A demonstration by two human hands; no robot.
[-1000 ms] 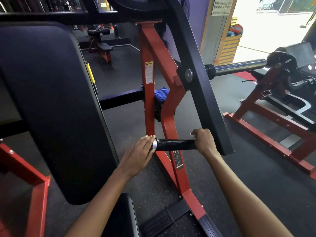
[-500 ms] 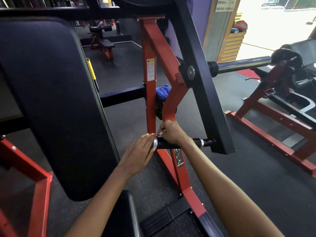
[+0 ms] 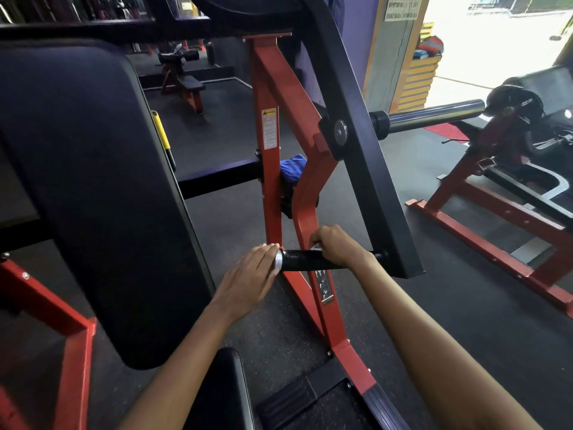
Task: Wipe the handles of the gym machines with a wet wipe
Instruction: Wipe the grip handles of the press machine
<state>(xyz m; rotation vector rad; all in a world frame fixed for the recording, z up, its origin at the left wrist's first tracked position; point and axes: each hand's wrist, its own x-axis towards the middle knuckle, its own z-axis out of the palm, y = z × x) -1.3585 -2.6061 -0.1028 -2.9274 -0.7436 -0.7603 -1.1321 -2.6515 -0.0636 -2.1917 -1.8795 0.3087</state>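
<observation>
A black horizontal handle (image 3: 299, 260) with a silver end cap sticks out leftward from the black lever arm (image 3: 366, 156) of a red-framed gym machine. My right hand (image 3: 336, 246) is wrapped over the handle's right half, and a small white edge of a wet wipe (image 3: 315, 248) shows under its fingers. My left hand (image 3: 251, 276) rests flat with fingers together against the handle's silver end cap, holding nothing. Most of the wipe is hidden inside my right hand.
A large black back pad (image 3: 86, 187) stands at the left, the seat (image 3: 217, 395) below. A blue cloth (image 3: 291, 169) is tucked in the red frame (image 3: 269, 169). A chrome weight peg (image 3: 434, 114) sticks out right. Another red machine (image 3: 511, 187) stands beyond.
My right hand slid left along the handle from its far end to near the end cap, then back right to the middle. My left hand stayed on the end cap.
</observation>
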